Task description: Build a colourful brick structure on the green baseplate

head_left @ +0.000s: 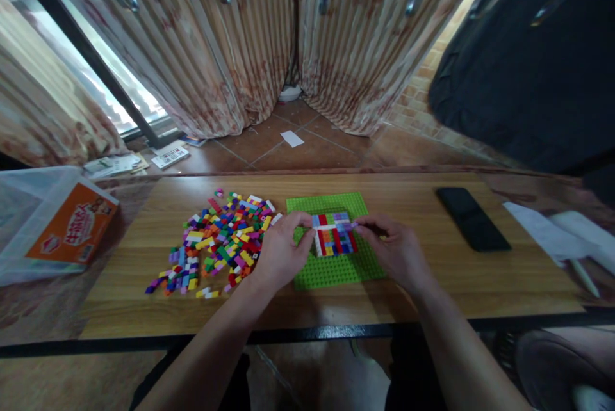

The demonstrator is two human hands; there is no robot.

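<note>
A multicoloured panel of toy building bricks (330, 241) sits over the green baseplate (317, 280), with a white strip across its upper part. My left hand (284, 249) is closed at the panel's left edge, thumb and fingers pinching there. From the right, my right hand (394, 249) pinches a small purple brick (354, 225) at the panel's right edge. Whether that brick is joined to the panel I cannot tell. Left of my left hand lies a loose pile of bricks (225, 238) in many colours.
A black phone (473, 219) lies on the wooden table (418, 196) at right. Beyond the table's right end are white papers (552, 232). A clear plastic box (43, 190) with an orange label stands at left. Patterned curtains (230, 46) hang behind.
</note>
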